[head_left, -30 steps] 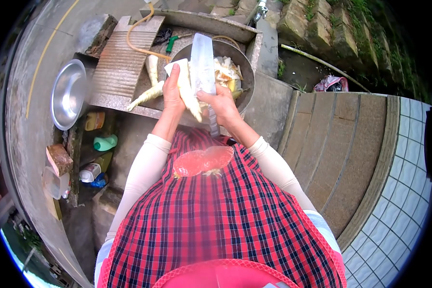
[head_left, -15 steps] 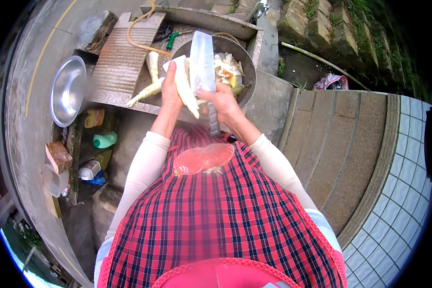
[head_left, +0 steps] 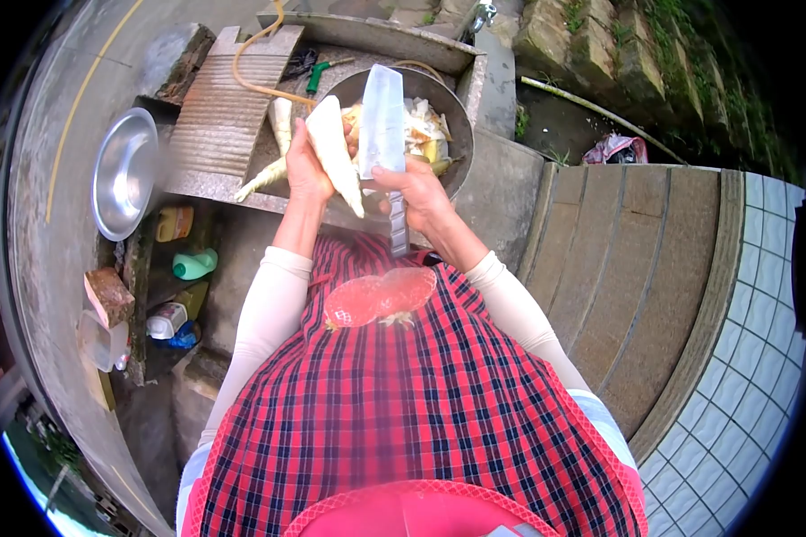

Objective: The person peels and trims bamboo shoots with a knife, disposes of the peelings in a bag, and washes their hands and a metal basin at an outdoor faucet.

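Note:
My left hand (head_left: pixel 308 172) is closed round a pale, peeled bamboo shoot (head_left: pixel 333 152), its tapered tip pointing down toward me. In my right hand (head_left: pixel 421 192) is a cleaver (head_left: pixel 382 121) with a broad blade and a ribbed grey handle. The blade stands upright beside the shoot, a small distance to its right. Behind both hands sits a large round basin (head_left: pixel 459 134) with cut pieces and peelings (head_left: pixel 428 125) in it. Two more peeled shoots lie left of my left hand, one (head_left: pixel 264 179) at the sink's front edge and another (head_left: pixel 281 123) farther back.
A ridged stone washboard (head_left: pixel 228 107) and a yellow hose (head_left: pixel 273 90) are at the left, near a green nozzle (head_left: pixel 314 79). A silver bowl (head_left: pixel 124 174) stands farther left. Below it are bottles, including a green one (head_left: pixel 194 263). Stone steps (head_left: pixel 627 259) lie at the right.
The bamboo shoot has turned in my left hand, so its wide end sits farther left and its side faces up. The cleaver has shifted slightly down and right.

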A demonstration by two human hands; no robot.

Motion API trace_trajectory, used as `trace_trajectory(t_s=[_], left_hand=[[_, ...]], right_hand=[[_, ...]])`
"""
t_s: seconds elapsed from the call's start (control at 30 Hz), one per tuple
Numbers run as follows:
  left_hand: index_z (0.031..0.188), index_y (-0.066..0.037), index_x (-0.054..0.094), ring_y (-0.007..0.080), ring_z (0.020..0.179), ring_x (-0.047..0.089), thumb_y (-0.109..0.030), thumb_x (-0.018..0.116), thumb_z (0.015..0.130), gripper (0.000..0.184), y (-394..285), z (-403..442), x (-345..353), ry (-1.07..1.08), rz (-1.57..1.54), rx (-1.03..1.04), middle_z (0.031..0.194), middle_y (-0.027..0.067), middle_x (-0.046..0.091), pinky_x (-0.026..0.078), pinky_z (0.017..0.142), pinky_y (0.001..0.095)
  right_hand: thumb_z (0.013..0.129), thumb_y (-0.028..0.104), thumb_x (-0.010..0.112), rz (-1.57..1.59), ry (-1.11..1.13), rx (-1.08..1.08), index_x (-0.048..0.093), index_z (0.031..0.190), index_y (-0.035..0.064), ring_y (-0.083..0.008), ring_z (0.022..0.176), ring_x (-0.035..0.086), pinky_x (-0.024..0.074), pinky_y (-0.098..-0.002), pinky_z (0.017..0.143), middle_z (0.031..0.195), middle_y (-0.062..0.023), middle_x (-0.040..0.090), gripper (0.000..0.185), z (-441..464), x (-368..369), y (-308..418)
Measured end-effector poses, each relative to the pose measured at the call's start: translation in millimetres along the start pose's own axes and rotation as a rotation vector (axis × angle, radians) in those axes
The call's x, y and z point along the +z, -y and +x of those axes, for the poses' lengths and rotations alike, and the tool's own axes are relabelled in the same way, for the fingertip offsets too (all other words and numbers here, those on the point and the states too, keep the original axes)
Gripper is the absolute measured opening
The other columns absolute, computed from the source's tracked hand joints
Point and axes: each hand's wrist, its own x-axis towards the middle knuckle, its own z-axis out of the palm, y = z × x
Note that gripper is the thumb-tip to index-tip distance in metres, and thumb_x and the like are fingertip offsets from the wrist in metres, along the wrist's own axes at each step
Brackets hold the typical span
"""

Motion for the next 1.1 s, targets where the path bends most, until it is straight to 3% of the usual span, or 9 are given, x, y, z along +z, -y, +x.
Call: trace_trajectory(t_s=[0.17,0.33,0.47,0.57,0.7,0.77,0.87,0.97,1.1], left_hand=[[0.108,-0.008,0.053,0.0173,0.075,0.058,-0.055,0.059,0.081,0.055,22,21,-14,-0.134,0.084,0.045,0.082,0.0044,0.058,0.053,0.069,0.0368],[0.102,-0.011,0.057,0.014,0.065,0.057,-0.055,0.061,0.08,0.05,20,21,-17,-0.07,0.03,-0.065,0.075,0.0021,0.058,0.05,0.056,0.0291],[0.101,-0.011,0.058,0.0136,0.059,0.057,-0.056,0.059,0.08,0.05,20,19,-9,-0.151,-0.011,-0.07,0.072,0.0018,0.059,0.048,0.053,0.0277],[0.101,-0.01,0.058,0.0151,0.059,0.057,-0.057,0.058,0.081,0.05,19,19,5,-0.173,-0.011,-0.061,0.071,0.002,0.059,0.049,0.053,0.0288],[0.104,-0.007,0.056,0.0188,0.071,0.059,-0.057,0.056,0.082,0.055,17,3,53,-0.221,-0.015,-0.02,0.082,0.0074,0.06,0.051,0.062,0.0319],[0.106,-0.005,0.054,0.0205,0.079,0.059,-0.057,0.056,0.082,0.057,18,7,45,-0.161,-0.028,-0.053,0.089,0.0108,0.06,0.051,0.068,0.0339],[0.108,-0.002,0.051,0.0219,0.085,0.057,-0.055,0.055,0.084,0.058,13,34,-38,0.125,-0.065,-0.11,0.094,0.0136,0.058,0.05,0.072,0.0358],[0.108,0.0,0.047,0.0207,0.075,0.052,-0.05,0.059,0.084,0.056,8,19,-5,-0.022,-0.091,-0.051,0.086,0.0124,0.053,0.044,0.065,0.032],[0.109,0.0,0.049,0.0237,0.077,0.054,-0.051,0.054,0.086,0.055,-1,17,-5,-0.054,-0.061,-0.043,0.085,0.0121,0.055,0.047,0.066,0.0344]], right_hand=[[0.079,0.007,0.066,-0.103,-0.032,-0.049,0.062,0.098,0.0029,-0.0103,0.06,0.057,0.0434,-0.0219,0.039,0.081,-0.0045,0.064,0.021,2,4,-7],[0.078,0.007,0.066,-0.146,-0.074,-0.05,0.062,0.098,0.0034,-0.012,0.062,0.06,0.044,-0.0228,0.04,0.08,-0.0055,0.065,0.02,13,-8,-6],[0.079,0.007,0.066,-0.046,-0.069,-0.031,0.061,0.097,0.0022,-0.0137,0.066,0.062,0.0449,-0.0247,0.04,0.081,-0.0069,0.065,0.019,18,-16,-8],[0.08,0.008,0.066,-0.036,-0.074,0.005,0.061,0.096,0.0014,-0.0148,0.066,0.062,0.0455,-0.0258,0.04,0.082,-0.0077,0.065,0.018,17,-15,-4],[0.078,0.007,0.067,-0.096,-0.055,0.014,0.061,0.096,0.0021,-0.0132,0.061,0.058,0.046,-0.026,0.04,0.08,-0.0066,0.064,0.019,13,-8,-2],[0.077,0.006,0.068,-0.091,-0.087,-0.003,0.062,0.095,0.0022,-0.012,0.057,0.056,0.045,-0.0246,0.039,0.079,-0.0059,0.063,0.019,13,-2,-1],[0.078,0.006,0.067,-0.062,-0.122,-0.035,0.062,0.094,0.0026,-0.012,0.057,0.056,0.0443,-0.0241,0.039,0.078,-0.0057,0.063,0.017,14,-7,-4],[0.08,0.007,0.064,-0.099,-0.183,-0.074,0.062,0.095,0.0028,-0.0123,0.06,0.057,0.0444,-0.0245,0.04,0.079,-0.0053,0.064,0.015,23,-21,-10],[0.083,0.009,0.061,-0.223,-0.18,-0.111,0.061,0.097,0.0022,-0.0141,0.065,0.059,0.0462,-0.0262,0.044,0.084,-0.0061,0.064,0.016,28,-34,-11]])
